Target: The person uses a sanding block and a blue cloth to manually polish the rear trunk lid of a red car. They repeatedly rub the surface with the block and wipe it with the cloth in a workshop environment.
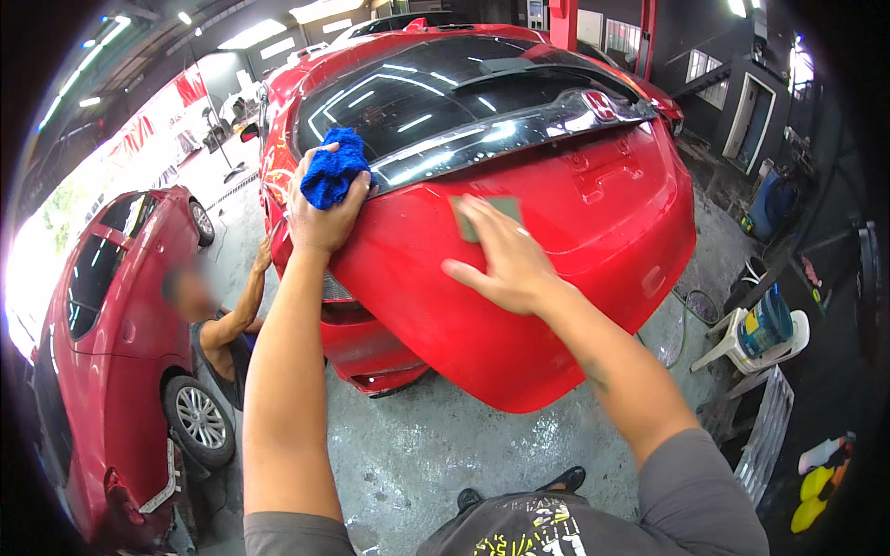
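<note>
My left hand (324, 221) grips a crumpled blue cloth (334, 171) at the lower left corner of the dark rear window (389, 107). With fingers stretched out, my right hand (505, 264) lies flat over an olive-green sheet (507, 208), which looks like sandpaper. That sheet rests against the red tailgate (547, 324) of the car, just below the dark glossy trim strip (501, 144). My palm partly hides the sheet. Dull, hazy patches show on the tailgate's red surface.
Another person (218, 324) crouches at the car's left side, one hand on it. A second red car (130, 334) stands further left. At right, a bucket (766, 324) sits on a white plastic stool (732, 343), near a hose (684, 324) on the wet grey floor (436, 445).
</note>
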`<state>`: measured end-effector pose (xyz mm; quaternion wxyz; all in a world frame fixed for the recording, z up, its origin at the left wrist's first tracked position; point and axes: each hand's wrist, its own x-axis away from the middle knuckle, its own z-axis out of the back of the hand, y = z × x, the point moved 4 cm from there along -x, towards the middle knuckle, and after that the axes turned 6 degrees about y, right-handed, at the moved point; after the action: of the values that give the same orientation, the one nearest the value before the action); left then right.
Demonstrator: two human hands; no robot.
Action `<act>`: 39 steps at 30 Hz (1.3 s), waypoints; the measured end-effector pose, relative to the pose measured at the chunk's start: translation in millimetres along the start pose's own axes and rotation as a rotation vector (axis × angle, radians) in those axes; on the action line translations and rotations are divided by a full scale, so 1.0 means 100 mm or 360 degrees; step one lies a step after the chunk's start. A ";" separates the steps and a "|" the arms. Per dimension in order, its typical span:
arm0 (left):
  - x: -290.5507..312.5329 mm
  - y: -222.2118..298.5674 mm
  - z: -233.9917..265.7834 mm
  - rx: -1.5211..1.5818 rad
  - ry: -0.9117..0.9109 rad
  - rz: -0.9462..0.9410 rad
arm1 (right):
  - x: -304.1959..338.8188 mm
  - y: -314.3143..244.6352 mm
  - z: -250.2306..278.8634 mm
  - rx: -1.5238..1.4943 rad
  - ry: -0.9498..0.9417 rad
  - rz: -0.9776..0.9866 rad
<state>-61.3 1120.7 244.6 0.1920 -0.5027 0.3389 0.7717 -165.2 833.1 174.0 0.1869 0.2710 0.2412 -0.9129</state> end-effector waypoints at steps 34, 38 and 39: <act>0.05 0.05 -0.11 0.0147 0.0008 -0.0107 | 0.02 0.28 -0.06 0.0165 0.0275 0.0236; -0.04 -0.17 -0.04 0.0254 -0.0264 0.0071 | 0.46 0.64 0.15 0.0016 0.0203 0.0330; -0.05 -0.16 -0.02 0.0177 -0.0277 -0.0025 | 0.67 0.78 0.26 0.0091 0.0273 0.0308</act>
<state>-47.7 1130.2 243.2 0.2543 -0.4250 0.3594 0.7909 -191.7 741.5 127.7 0.2450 0.3752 0.2030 -0.8706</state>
